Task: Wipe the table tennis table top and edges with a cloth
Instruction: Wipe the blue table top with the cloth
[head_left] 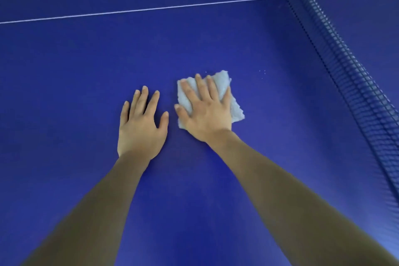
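- Pressing flat with spread fingers, the right hand (205,112) covered the white cloth (234,103) on the blue table (75,67).
- Left hand (141,125) lay flat just beside it, fingers straight, holding nothing.
- Net (349,67) ran along the right; white line (129,10) crossed beyond.

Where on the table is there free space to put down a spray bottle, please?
Bare blue table top lies left of the left hand, up to the white line. Another patch lies between the cloth under the right hand and the net, with small white specks. Between the hands it is tight.
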